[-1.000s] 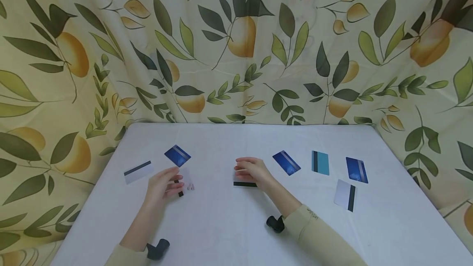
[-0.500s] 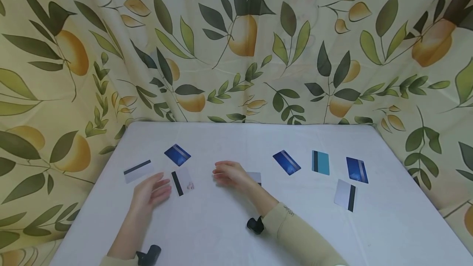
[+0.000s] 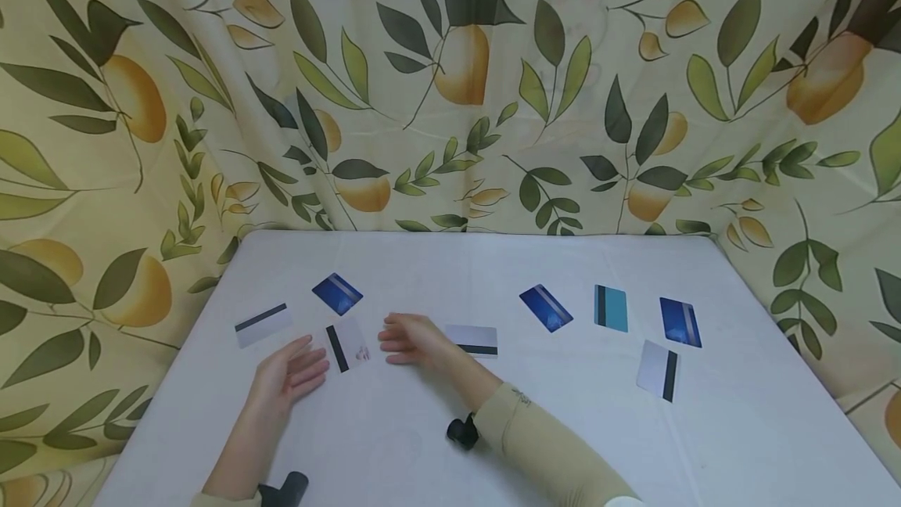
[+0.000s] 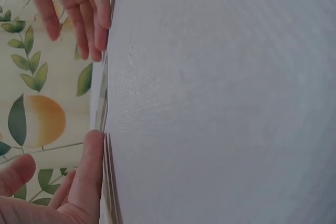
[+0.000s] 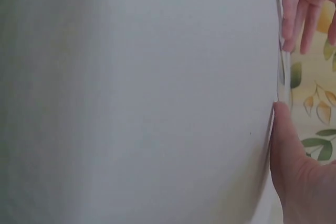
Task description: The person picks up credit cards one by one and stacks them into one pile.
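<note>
My left hand [image 3: 290,372] is at the left of the white table, fingers loosely extended and nothing in them. My right hand [image 3: 415,343] faces it, likewise holding nothing, its fingers relaxed. Between the two lies a white card with a black stripe [image 3: 348,345] and a small pinkish print; the left fingertips are right at its left edge. Behind the right wrist, another white striped card [image 3: 479,339] is partly covered. The left wrist view has the left hand [image 4: 79,187] low and the right hand [image 4: 76,9] above, both with empty fingers.
Left of centre lie a white striped card [image 3: 263,325] and a blue card [image 3: 338,293]. Toward the right are a blue card [image 3: 546,308], a teal card [image 3: 615,309], another blue card [image 3: 680,323] and a white striped card [image 3: 655,370]. A patterned curtain [image 3: 450,139] hangs behind the table.
Both hands have moved left. The left hand has come off the print-marked card, leaving it uncovered. The right hand has left the white striped card, which lies flat behind its wrist.
</note>
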Motion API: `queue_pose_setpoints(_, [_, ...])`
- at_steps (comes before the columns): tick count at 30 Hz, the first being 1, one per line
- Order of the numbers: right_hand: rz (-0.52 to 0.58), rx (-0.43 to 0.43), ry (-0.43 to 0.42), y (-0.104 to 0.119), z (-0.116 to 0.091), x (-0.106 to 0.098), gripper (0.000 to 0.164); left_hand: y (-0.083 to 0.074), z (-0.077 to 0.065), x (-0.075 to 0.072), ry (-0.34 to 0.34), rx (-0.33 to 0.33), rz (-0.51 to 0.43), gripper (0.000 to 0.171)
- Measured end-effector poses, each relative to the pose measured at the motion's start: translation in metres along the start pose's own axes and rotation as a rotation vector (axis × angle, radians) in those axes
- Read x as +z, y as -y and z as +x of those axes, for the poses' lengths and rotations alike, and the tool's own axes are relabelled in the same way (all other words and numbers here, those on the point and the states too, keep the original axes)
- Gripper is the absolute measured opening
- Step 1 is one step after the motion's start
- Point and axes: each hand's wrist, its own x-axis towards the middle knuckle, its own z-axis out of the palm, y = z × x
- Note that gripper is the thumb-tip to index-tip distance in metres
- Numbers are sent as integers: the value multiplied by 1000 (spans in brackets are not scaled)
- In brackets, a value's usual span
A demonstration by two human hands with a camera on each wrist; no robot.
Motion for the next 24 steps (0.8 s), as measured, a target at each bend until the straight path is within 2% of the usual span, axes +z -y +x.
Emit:
queue_pose_setpoints(8, [51, 7, 44, -3, 1, 8, 48, 5, -2, 3, 4, 10, 9, 59])
queue_pose_setpoints(24, [69, 21, 112, -6, -1, 11, 51, 12, 0, 7, -13, -7, 34, 54])
